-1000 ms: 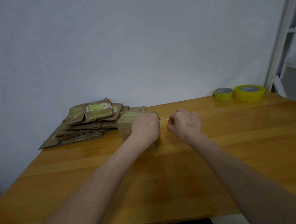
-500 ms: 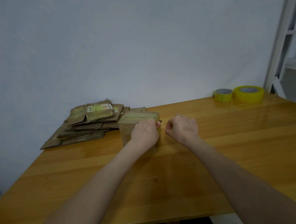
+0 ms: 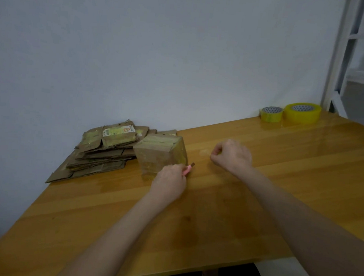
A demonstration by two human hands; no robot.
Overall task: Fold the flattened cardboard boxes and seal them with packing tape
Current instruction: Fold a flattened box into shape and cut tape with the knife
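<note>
Left fingers [image 3: 180,170]: gripping a pink cutter [image 3: 189,167], tip poking out beside the box [image 3: 158,155], likely readying a tape cut.
Right fingers [image 3: 217,151]: pinching, seemingly keeping a faint strip [image 3: 205,152] taut for that cut.
Box: standing folded, touching the left fingertips.
Rolls [image 3: 302,113]: sitting well beyond the right fingers.

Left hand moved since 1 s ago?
Yes. The left hand, gripping a pink tool, came off the box top toward the person, to its near right corner.
</note>
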